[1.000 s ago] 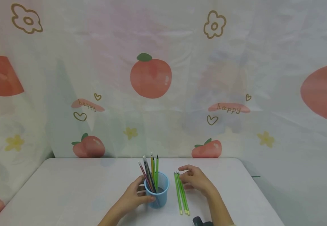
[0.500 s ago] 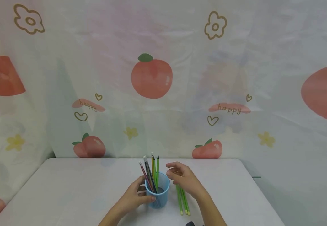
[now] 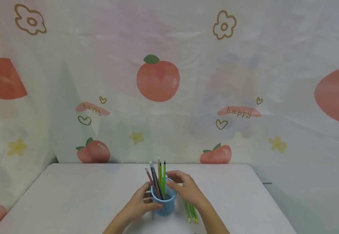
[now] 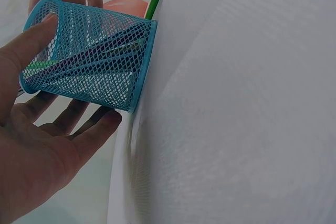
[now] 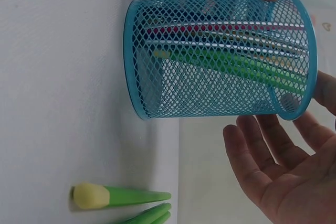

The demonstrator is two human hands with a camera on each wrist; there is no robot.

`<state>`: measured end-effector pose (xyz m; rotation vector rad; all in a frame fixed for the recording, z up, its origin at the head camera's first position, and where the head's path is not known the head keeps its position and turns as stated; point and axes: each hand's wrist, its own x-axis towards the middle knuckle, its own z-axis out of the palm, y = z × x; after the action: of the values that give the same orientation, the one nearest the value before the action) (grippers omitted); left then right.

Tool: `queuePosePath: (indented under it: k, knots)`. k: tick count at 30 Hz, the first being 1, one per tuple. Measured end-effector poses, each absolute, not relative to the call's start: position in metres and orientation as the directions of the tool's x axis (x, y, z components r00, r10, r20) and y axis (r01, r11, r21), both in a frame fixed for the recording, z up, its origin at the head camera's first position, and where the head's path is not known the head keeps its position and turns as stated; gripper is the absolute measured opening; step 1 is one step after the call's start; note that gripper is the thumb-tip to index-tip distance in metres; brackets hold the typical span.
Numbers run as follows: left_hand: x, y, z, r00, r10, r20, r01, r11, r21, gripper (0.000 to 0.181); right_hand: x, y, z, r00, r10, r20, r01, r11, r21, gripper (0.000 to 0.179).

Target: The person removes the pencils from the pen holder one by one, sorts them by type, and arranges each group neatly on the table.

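Observation:
A light blue mesh pencil cup [image 3: 165,208] stands upright on the table with several pencils [image 3: 157,182] in it, some green, others darker. My left hand [image 3: 140,201] holds the cup from the left, its thumb [image 4: 37,38] at the rim and its fingers along the far side. My right hand [image 3: 188,190] hovers at the right of the rim, fingers loosely bent, holding nothing; in the right wrist view its fingers [image 5: 262,148] are apart from the mesh wall. Three green pencils [image 3: 192,211] with pale yellow ends lie right of the cup, partly covered by the right hand.
The white table [image 3: 84,195] has its back edge against a hanging cloth [image 3: 181,130] printed with fruit, flowers and hearts. A second stretch of cloth [image 3: 11,123] closes off the left side.
My right hand has moved left from beside the loose green pencils to the cup's rim. The left hand keeps holding the cup, which stays in place.

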<state>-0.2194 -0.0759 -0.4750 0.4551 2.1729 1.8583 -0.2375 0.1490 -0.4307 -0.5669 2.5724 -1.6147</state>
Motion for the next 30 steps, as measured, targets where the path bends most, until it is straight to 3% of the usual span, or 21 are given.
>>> queuePosePath:
  k: [14,30]
  knots:
    - [-0.2197,-0.0764,-0.476,-0.924,0.382,0.02,0.082,0.147,0.986,0.083,-0.2373,0.1433,-0.4321,-0.921,-0.363,0.142,-0.289,0.392,-0.873,0.042]
    - [-0.2195,-0.0742,-0.4752,-0.928,0.373,0.017,0.082,0.159,0.984,0.083,-0.2359,0.1414,-0.4301,-0.947,-0.294,0.131,-0.252,0.424,-0.87,0.021]
